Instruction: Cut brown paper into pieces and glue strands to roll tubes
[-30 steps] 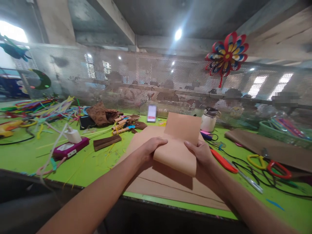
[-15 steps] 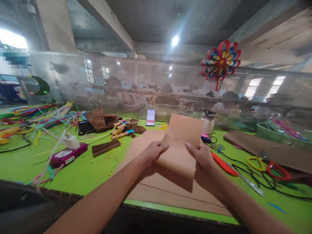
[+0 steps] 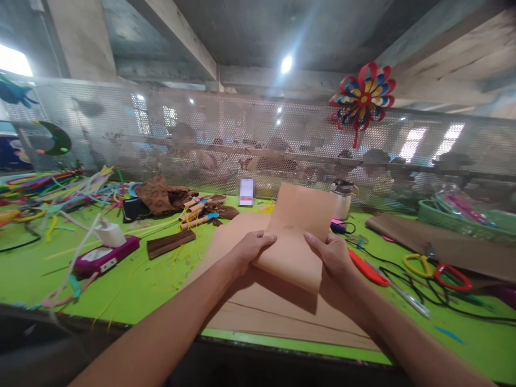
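Two-handed hold on tan paper sheet (image 3: 298, 252), raised just above stacked sheets (image 3: 258, 314), pinched at nine o'clock by left hand (image 3: 248, 251), three o'clock by right hand (image 3: 332, 257). Seemingly mid-fold; calls for aligned edges.

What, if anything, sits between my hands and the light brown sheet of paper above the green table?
Nothing visible does. The left hand and the right hand each grip the light brown paper sheet directly at its side edges. The orange-red cutter lies beside the right hand, off the sheet.
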`<move>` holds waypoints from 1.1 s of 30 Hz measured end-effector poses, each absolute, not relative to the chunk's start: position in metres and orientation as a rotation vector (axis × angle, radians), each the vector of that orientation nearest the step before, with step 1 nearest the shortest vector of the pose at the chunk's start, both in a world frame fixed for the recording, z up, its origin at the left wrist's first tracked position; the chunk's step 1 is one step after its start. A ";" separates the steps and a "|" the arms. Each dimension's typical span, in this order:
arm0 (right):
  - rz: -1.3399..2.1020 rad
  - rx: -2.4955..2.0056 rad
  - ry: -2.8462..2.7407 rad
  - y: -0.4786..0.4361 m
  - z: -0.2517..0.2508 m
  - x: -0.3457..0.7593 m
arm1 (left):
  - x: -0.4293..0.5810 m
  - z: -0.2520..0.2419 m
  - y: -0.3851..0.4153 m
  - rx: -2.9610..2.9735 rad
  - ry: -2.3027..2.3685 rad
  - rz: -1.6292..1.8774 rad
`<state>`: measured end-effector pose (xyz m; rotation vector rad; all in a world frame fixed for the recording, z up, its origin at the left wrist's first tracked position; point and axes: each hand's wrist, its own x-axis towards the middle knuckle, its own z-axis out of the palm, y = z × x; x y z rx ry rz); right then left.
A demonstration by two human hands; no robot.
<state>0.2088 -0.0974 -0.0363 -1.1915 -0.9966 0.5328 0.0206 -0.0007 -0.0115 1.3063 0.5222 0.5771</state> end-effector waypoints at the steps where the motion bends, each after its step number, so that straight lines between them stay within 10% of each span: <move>1: 0.535 -1.179 -1.000 -0.098 -0.036 0.209 | 0.020 -0.010 -0.001 1.299 0.509 0.566; 33: 0.906 -1.000 -0.903 -0.110 -0.016 0.189 | 0.017 0.000 0.003 1.270 0.480 0.683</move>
